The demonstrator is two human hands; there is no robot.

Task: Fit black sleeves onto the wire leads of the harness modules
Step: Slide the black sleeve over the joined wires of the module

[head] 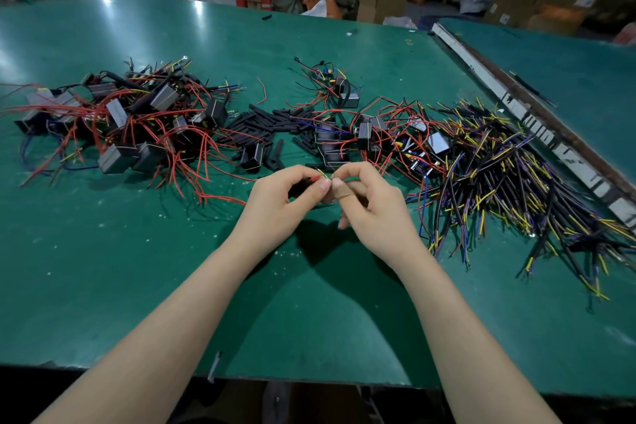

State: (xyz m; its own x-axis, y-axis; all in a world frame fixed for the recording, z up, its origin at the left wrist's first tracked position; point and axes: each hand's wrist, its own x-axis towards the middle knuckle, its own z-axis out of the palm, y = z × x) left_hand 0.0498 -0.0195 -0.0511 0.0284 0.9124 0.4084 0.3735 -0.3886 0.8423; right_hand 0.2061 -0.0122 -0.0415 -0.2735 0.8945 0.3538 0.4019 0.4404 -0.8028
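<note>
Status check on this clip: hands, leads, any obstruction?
Left hand and right hand both pinching thin wire leads above the green table. Loose black sleeves piled just beyond. Nothing in the way.

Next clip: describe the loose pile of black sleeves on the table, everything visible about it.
The black sleeves are short, matte tube pieces, rubber- or plastic-looking, lying flat and criss-crossed in a loose heap on the green table, mid-table between the left module pile and the right one. Red leads cross some of them and a black module sits among them. Neither hand touches the heap.
</note>
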